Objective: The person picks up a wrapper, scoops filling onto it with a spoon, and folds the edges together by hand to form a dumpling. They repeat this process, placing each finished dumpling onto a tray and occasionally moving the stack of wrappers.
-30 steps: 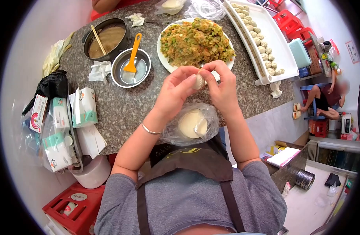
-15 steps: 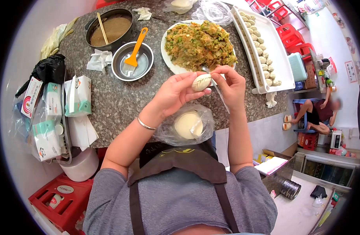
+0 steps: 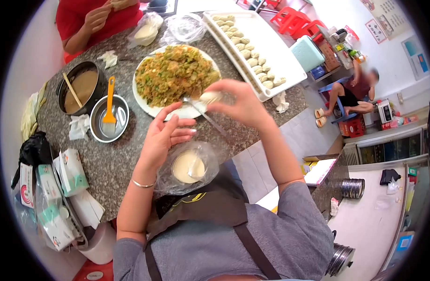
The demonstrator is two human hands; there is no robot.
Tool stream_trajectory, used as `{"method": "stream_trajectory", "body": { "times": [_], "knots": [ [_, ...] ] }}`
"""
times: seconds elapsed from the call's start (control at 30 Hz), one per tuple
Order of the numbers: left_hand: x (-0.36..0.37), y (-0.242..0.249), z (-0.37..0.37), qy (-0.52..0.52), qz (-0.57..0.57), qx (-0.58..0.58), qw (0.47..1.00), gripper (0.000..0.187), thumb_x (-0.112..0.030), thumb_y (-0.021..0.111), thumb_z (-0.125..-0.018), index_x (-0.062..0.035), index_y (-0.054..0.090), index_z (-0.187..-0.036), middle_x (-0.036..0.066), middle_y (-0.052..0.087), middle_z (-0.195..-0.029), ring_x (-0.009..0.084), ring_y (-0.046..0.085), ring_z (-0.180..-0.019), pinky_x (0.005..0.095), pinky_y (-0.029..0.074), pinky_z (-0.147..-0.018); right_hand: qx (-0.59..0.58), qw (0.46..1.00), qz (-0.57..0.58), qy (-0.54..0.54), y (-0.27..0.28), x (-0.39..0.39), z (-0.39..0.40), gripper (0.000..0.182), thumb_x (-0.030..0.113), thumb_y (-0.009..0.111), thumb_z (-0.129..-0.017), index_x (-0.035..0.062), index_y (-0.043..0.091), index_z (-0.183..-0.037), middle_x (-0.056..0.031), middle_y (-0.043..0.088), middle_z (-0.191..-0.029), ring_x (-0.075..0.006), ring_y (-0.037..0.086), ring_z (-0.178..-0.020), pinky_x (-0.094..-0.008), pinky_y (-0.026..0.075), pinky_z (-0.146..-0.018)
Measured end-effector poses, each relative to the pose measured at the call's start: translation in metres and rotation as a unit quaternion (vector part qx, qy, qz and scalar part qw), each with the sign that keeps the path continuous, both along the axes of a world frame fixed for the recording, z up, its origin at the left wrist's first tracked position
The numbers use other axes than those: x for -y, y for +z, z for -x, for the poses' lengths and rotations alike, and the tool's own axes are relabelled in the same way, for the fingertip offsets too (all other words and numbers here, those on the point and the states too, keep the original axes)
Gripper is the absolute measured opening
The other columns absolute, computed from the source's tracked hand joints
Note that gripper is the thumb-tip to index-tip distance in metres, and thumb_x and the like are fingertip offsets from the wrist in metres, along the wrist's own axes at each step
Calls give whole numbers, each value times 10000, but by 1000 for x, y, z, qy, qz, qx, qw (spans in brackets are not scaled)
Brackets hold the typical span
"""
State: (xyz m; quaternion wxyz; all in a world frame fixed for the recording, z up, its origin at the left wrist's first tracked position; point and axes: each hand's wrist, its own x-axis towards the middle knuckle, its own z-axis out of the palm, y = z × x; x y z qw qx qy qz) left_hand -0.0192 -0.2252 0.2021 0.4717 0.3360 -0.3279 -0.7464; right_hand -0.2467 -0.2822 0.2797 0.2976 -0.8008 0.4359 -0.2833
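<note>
A pale pleated dumpling [image 3: 210, 97] is pinched between the thumb and fingers of my right hand [image 3: 238, 103], slightly blurred, near the right edge of the filling plate. My left hand [image 3: 165, 136] is empty, fingers apart, just below the plate [image 3: 151, 111]. Chopped orange and green filling [image 3: 175, 75] is heaped on that plate, and a metal utensil [image 3: 208, 118] leans over its lower rim. Below my hands, round pale dough wrappers [image 3: 188, 166] sit in a clear plastic bag [image 3: 165, 177]. Rows of pleated dumplings [image 3: 252, 61] lie in a white tray [image 3: 290, 63] at upper right.
Left on the table [image 3: 123, 157] are a metal bowl [image 3: 95, 127] with an orange brush [image 3: 110, 100], a dark pan [image 3: 100, 86] with chopsticks, and tissue packs [image 3: 72, 173]. A person in red [image 3: 74, 21] works across the table; another person [image 3: 350, 89] sits at far right.
My right hand has taken the dumpling away from my left hand, whose fingers have opened. The view has turned and shifted right, bringing the person in red into sight.
</note>
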Motion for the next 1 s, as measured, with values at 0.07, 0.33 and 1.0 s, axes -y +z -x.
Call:
{"method": "stream_trajectory", "body": {
  "times": [0.07,0.33,1.0],
  "knots": [
    [0,1,-1,1,14,12,1000,448,-251,465,-1030,-49,371,-1419,162,667,-1093,210,697,-900,283,576,-751,24,994,15,-107,4,22,35,344,170,809,-753,23,683,-1038,-54,709,-988,-142,644,-949,-300,486,-886],
    [2,2,-4,23,26,39,999,402,-186,503,-1008,-17,430,-1365,144,663,-1103,197,692,-903,282,575,-763,-225,948,16,-226,-5,110,199,323,232,754,-796,54,700,-1060,-128,720,-982,-227,680,-904,-344,520,-837],
    [-53,-16,-41,109,80,143,980,314,-87,574,-947,2,554,-1248,125,649,-1157,169,658,-959,286,544,-813,-254,952,-85,-152,-8,111,199,377,24,555,-801,89,679,-1151,-184,684,-1090,-297,649,-1025,-366,501,-919]
  ]
}}
